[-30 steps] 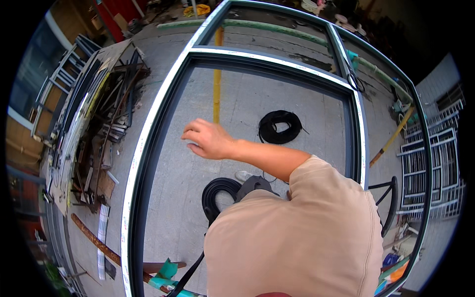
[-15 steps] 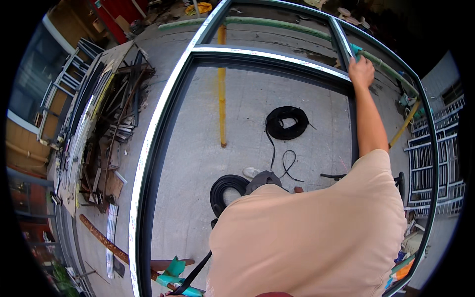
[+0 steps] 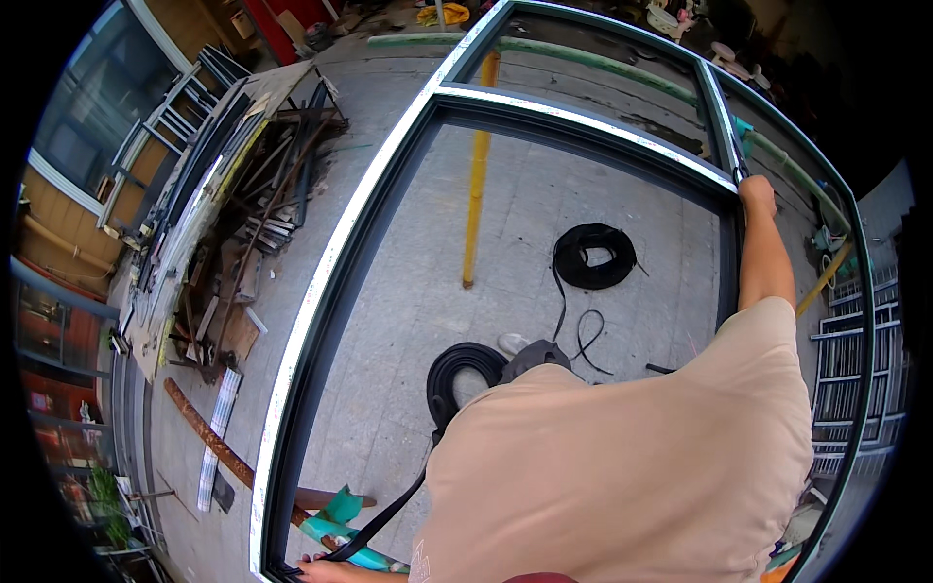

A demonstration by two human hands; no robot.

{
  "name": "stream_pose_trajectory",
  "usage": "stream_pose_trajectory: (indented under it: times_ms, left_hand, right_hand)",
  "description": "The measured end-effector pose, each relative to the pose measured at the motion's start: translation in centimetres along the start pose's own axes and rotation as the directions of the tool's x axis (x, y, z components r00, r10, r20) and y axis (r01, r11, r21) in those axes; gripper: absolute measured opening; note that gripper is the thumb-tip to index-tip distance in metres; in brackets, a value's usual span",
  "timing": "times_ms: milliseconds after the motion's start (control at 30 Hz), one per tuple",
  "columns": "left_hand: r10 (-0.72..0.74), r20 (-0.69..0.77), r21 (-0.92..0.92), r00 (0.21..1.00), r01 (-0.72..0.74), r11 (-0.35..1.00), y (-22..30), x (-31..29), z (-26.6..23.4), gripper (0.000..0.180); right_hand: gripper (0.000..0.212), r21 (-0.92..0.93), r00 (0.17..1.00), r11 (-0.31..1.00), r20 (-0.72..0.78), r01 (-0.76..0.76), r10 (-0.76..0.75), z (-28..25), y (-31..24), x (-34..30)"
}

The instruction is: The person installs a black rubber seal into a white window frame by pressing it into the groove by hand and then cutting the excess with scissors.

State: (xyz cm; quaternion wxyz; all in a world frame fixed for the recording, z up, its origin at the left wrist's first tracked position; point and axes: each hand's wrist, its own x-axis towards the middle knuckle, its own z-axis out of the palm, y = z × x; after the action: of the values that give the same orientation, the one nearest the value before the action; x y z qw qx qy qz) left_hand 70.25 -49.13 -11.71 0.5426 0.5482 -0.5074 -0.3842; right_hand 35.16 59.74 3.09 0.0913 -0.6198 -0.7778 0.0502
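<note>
A large window frame [image 3: 328, 264], dark grey inside with a pale film-covered face, lies in front of me, divided by crossbars. My left hand [image 3: 326, 571] is at its lower-left corner, fingers closed on a flat black strip [image 3: 394, 507] that trails back toward my body. At the upper right, my right hand [image 3: 758, 196] is closed beside the joint of the crossbar and the short divider; a small dark thing shows at its fingertips, too small to name. One coil of black strip [image 3: 444, 384] is by my foot. Another coil [image 3: 575, 276] lies farther off on the floor.
Under the frame are a rusty pipe [image 3: 207, 435], a pipe end wrapped in teal tape [image 3: 360, 552] and a yellow post [image 3: 476, 209]. A cluttered bench [image 3: 209, 185] stands left. Metal frames [image 3: 855, 374] lean at the right. A film-wrapped bundle [image 3: 220, 428] lies at lower left.
My view has shifted, so the frame and floor appear farther right. My left hand has come into view at the lower-left corner with the strip. My right hand stays near the crossbar joint, its fingers now lower.
</note>
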Motion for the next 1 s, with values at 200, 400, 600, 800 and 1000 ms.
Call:
stream_pose_trajectory:
  times_ms: [200, 400, 600, 800, 1000]
  left_hand:
    - [-0.063, -0.036, 0.101, 0.997, 0.066, 0.993, -0.9, 1.5, 0.3, 0.058]
    - [-0.068, 0.005, 0.054, 0.998, 0.068, 0.996, -1.1, -0.2, -0.4, 0.069]
    - [-0.103, -0.068, 0.036, 0.992, 0.105, 0.994, 1.6, -2.5, 0.6, 0.059]
    - [-0.172, -0.057, 0.116, 0.983, 0.178, 0.977, 4.6, -1.5, -0.4, 0.053]
    - [0.083, -0.171, 0.524, 0.982, 0.019, 0.852, 5.2, 2.0, -0.5, 0.046]
  right_hand:
    - [0.045, -0.230, 0.980, 0.955, 0.105, 0.189, -0.168, 2.0, 2.9, 7.0]
    - [0.038, -0.236, 0.856, 0.827, 0.047, 0.510, -0.515, 3.5, 2.8, 14.2]
    - [0.057, 0.178, 0.564, 0.540, -0.373, 0.823, -0.737, 3.2, -14.2, 8.2]
    - [0.050, 0.313, 0.263, 0.144, -0.380, 0.939, -0.887, 2.7, -27.9, -17.8]
    - [0.034, 0.634, -0.290, -0.480, -0.386, 0.606, -0.876, 1.5, -25.8, -47.3]
